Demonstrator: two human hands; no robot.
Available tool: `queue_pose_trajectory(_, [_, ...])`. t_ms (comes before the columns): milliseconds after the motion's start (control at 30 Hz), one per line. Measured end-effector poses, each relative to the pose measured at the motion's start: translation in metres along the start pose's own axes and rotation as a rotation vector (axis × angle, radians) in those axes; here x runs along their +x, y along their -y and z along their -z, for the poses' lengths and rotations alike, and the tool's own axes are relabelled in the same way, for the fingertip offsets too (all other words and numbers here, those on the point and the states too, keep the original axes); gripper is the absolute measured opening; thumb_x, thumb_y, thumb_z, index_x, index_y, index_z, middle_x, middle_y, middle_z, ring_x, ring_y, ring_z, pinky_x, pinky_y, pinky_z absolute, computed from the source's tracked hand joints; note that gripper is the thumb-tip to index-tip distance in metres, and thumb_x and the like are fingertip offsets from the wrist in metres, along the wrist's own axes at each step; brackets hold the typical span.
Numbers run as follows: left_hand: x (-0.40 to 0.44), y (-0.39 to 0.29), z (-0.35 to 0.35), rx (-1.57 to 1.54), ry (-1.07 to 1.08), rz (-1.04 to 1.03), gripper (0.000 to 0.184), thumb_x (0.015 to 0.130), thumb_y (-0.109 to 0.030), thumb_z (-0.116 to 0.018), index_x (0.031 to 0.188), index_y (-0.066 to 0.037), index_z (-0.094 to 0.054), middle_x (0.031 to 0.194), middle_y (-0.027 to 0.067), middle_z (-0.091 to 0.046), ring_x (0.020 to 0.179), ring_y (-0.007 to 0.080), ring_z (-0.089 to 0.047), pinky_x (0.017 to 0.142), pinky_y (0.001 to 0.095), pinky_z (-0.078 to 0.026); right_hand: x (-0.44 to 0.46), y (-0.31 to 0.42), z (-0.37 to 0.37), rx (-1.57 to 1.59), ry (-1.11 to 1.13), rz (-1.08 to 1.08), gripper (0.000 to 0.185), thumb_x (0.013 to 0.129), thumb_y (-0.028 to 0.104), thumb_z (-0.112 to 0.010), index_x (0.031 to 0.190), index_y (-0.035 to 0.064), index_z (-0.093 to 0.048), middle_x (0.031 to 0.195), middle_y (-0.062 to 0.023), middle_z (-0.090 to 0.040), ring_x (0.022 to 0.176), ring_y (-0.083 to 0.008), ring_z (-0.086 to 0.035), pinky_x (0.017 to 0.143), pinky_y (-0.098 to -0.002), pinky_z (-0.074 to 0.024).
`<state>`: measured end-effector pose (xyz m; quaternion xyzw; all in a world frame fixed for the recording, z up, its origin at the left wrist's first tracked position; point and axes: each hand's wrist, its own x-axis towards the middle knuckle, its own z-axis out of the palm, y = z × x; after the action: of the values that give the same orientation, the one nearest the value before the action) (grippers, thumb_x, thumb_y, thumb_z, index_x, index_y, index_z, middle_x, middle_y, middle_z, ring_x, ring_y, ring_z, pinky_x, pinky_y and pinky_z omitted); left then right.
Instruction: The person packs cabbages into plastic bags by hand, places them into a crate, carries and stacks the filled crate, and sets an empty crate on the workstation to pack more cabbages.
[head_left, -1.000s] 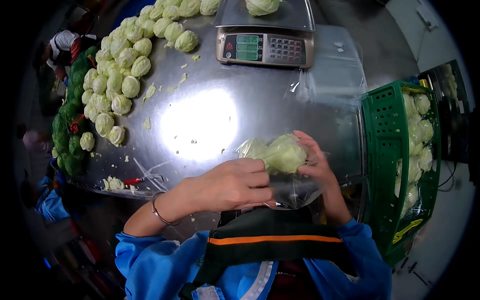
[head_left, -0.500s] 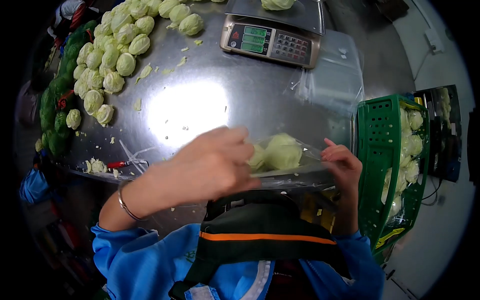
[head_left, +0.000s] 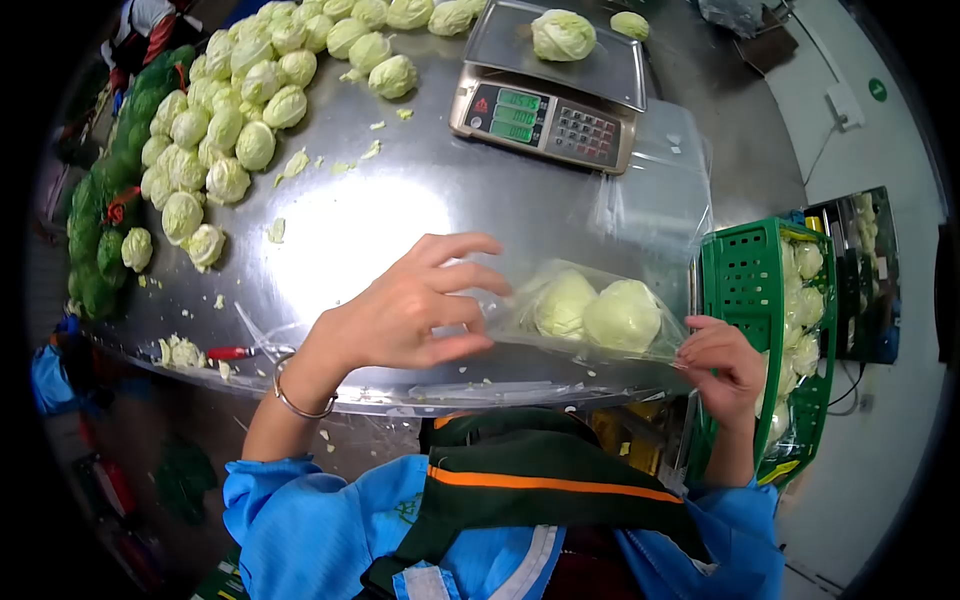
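Two pale green cabbages [head_left: 622, 316] lie side by side in a clear plastic bag [head_left: 540, 345] near the table's front edge. My right hand [head_left: 722, 362] pinches the bag's right corner between thumb and fingers. At the bag's left end, my left hand [head_left: 420, 305] is spread, its fingers apart and nothing in them. A metal bangle circles the left wrist. Behind the bag, another cabbage [head_left: 563, 35] rests on the pan of a digital scale [head_left: 545, 122].
Many cabbages [head_left: 225, 125] are heaped at the back left, beside green net sacks [head_left: 95, 215]. A red-handled knife [head_left: 232, 353] lies at the front left. Flat plastic bags [head_left: 660, 165] sit right of the scale. A green crate [head_left: 742, 275] of bagged cabbages stands at the right.
My left hand has let go of the bag and opened to its left. My right hand has moved right and closed on the bag's corner. The bagged cabbages now lie flat, and the view has shifted.
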<state>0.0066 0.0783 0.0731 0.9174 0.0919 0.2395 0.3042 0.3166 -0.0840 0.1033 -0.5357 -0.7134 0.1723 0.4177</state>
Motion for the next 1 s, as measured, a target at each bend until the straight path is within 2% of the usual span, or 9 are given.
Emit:
queue_pose_trajectory(100, [-0.001,-0.002,-0.012,-0.174,0.114,-0.090,0.012,0.067,-0.011,-0.071,0.072,-0.009,-0.061,0.094,0.0004,-0.063,0.114,0.0253,-0.048,0.092,0.0442,-0.036,-0.021,-0.012,-0.002,0.091,0.008,-0.126,0.018,0.063,-0.008,-0.068,0.075,0.0017,-0.061,0.075,-0.0089,-0.062,0.079,-0.0250,-0.063,0.090,-0.0501,-0.0426])
queue_pose_trajectory(233, [-0.003,0.005,-0.002,-0.018,0.086,-0.027,0.010,0.068,-0.013,-0.066,0.071,-0.009,-0.057,0.075,0.0041,-0.056,0.093,0.0250,-0.052,0.092,0.0419,-0.034,-0.039,-0.012,-0.009,0.178,-0.023,-0.125,0.016,0.065,-0.010,-0.064,0.078,-0.0009,-0.060,0.082,-0.0127,-0.060,0.084,-0.0295,-0.062,0.092,-0.0524,-0.0413])
queue_pose_trajectory(400, [-0.013,0.057,-0.031,-0.465,-0.418,0.249,0.045,0.069,-0.011,-0.060,0.112,-0.007,-0.049,0.111,0.0069,-0.049,0.098,0.0189,-0.047,0.089,0.0356,-0.038,-0.046,-0.002,-0.021,0.146,-0.116,-0.091,0.017,0.069,-0.011,-0.062,0.083,-0.0020,-0.059,0.086,-0.0148,-0.059,0.084,-0.0297,-0.062,0.091,-0.0519,-0.0431])
queue_pose_trajectory(567, [0.018,0.118,-0.086,-0.958,0.178,0.331,0.071,0.072,-0.010,-0.052,0.140,-0.009,-0.029,0.140,0.0105,-0.033,0.130,0.0242,-0.031,0.104,0.0368,-0.028,-0.046,0.004,-0.021,0.147,-0.100,-0.110,0.017,0.070,-0.011,-0.061,0.085,-0.0025,-0.060,0.087,-0.0150,-0.059,0.081,-0.0277,-0.063,0.091,-0.0526,-0.0435])
queue_pose_trajectory(633, [0.054,0.116,-0.119,-1.202,0.311,0.442,0.073,0.079,-0.030,-0.059,0.140,-0.004,-0.027,0.141,0.0129,-0.032,0.127,0.0254,-0.033,0.104,0.0385,-0.027,-0.043,0.005,-0.024,0.156,-0.116,-0.111,0.016,0.071,-0.010,-0.061,0.085,-0.0031,-0.061,0.086,-0.0151,-0.060,0.080,-0.0269,-0.063,0.091,-0.0528,-0.0437])
queue_pose_trajectory(733, [0.095,0.102,-0.145,-1.186,0.293,0.389,0.058,0.086,-0.036,-0.058,0.130,-0.002,-0.042,0.125,0.0125,-0.049,0.115,0.0195,-0.046,0.097,0.0298,-0.036,-0.045,0.010,-0.025,0.144,-0.141,-0.141,0.013,0.072,-0.010,-0.060,0.084,-0.0046,-0.061,0.086,-0.0165,-0.061,0.081,-0.0256,-0.062,0.091,-0.0528,-0.0442])
queue_pose_trajectory(833, [0.106,0.120,-0.178,-1.170,0.201,0.483,0.037,0.088,-0.031,-0.056,0.107,0.000,-0.060,0.100,0.0101,-0.062,0.094,0.0161,-0.056,0.085,0.0284,-0.042,-0.057,0.012,-0.026,0.040,-0.206,-0.163,0.011,0.077,-0.010,-0.056,0.086,-0.0037,-0.059,0.084,-0.0155,-0.059,0.079,-0.0231,-0.060,0.090,-0.0503,-0.0466])
queue_pose_trajectory(867, [0.103,0.100,-0.164,-1.131,-0.039,0.630,0.025,0.089,-0.024,-0.054,0.086,0.000,-0.064,0.081,0.0055,-0.063,0.077,0.0120,-0.056,0.076,0.0253,-0.044,-0.065,0.010,-0.029,0.081,-0.315,-0.194,0.011,0.079,-0.009,-0.053,0.087,-0.0033,-0.057,0.085,-0.0149,-0.058,0.078,-0.0216,-0.059,0.086,-0.0468,-0.0486])
queue_pose_trajectory(1000, [0.041,0.062,-0.143,-1.041,-0.337,0.564,0.020,0.090,-0.017,-0.054,0.085,0.000,-0.062,0.081,0.0055,-0.062,0.075,0.0124,-0.056,0.072,0.0252,-0.045,-0.089,-0.011,-0.047,0.326,-0.745,-0.355,0.010,0.088,-0.006,-0.042,0.092,-0.0013,-0.051,0.089,-0.0130,-0.051,0.073,-0.0164,-0.056,0.070,-0.0326,-0.0525])
